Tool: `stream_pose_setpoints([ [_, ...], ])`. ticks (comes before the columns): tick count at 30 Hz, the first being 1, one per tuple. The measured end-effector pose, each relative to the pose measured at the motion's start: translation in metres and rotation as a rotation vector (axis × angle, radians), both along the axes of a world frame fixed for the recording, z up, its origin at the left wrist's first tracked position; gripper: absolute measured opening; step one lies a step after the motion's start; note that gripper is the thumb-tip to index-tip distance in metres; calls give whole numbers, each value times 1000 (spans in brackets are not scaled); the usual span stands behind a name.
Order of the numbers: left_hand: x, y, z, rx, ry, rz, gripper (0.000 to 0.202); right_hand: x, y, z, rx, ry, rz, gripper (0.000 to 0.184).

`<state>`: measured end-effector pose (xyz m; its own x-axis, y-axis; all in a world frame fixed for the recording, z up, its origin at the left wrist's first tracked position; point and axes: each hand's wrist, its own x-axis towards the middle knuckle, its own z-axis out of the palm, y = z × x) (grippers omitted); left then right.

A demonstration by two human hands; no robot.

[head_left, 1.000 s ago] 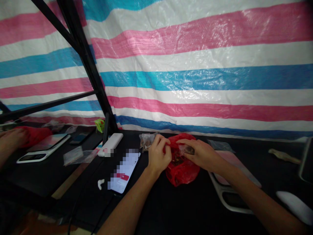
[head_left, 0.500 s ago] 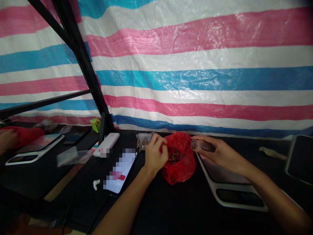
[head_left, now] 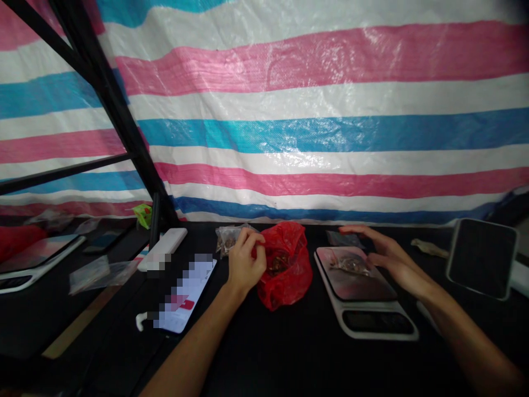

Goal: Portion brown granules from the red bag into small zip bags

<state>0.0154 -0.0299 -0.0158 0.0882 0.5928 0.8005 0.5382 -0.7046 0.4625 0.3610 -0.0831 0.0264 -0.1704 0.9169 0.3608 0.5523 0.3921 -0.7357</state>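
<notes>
My left hand [head_left: 248, 259] pinches the left rim of a red plastic bag [head_left: 291, 286]. The bag stands with its mouth spread, and small brownish pieces [head_left: 279, 263], too blurred to name, lie inside. To its right is a white kitchen scale [head_left: 341, 309] with a shiny plate. A small clear packet [head_left: 350, 266] of similar-looking bits rests on that plate. Over the plate's right edge hovers my right hand [head_left: 388, 253], its fingers apart, the lower fingertips close to the packet. Behind my left hand, partly covered by it, are filled clear packets [head_left: 226, 240].
Left of my arm lie a lit phone [head_left: 185, 295], a white earphone [head_left: 141, 321] and a white power bank [head_left: 165, 248]. Flat clear bags [head_left: 97, 274] and a second scale [head_left: 39, 270] are farther left. A dark-screened device [head_left: 481, 259] stands right. Striped sheeting [head_left: 289, 132] hangs behind.
My right hand has let go of the small packet, which now lies on the scale, and its fingers have spread. The left hand keeps its hold on the red bag. The view has shifted right.
</notes>
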Motion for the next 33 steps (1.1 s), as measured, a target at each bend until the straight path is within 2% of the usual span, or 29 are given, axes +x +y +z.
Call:
stream_pose_setpoints([
  [4, -1, 2, -2, -20, -11, -2, 21, 6, 5, -7, 113, 74, -211, 50],
  [7, -1, 2, -3, -18, -11, 2, 20, 6, 6, -13, 156, 48, -266, 45],
  [11, -2, 2, -3, -12, -10, 13, 20, 2, 4, -15, 171, -25, -220, 40],
  [20, -3, 3, -3, -18, -8, 11, 20, -5, -3, -4, 190, -120, -100, 32],
  [24, -3, 3, -2, -23, -14, 13, 20, -7, -4, -5, 120, -150, -4, 40],
  [30, -3, 4, -2, -13, -9, 7, 20, -13, -6, -8, 17, -245, 66, 66],
  [33, -1, 0, 1, -8, -15, -33, 20, -17, -6, -14, 13, -295, 20, 59],
])
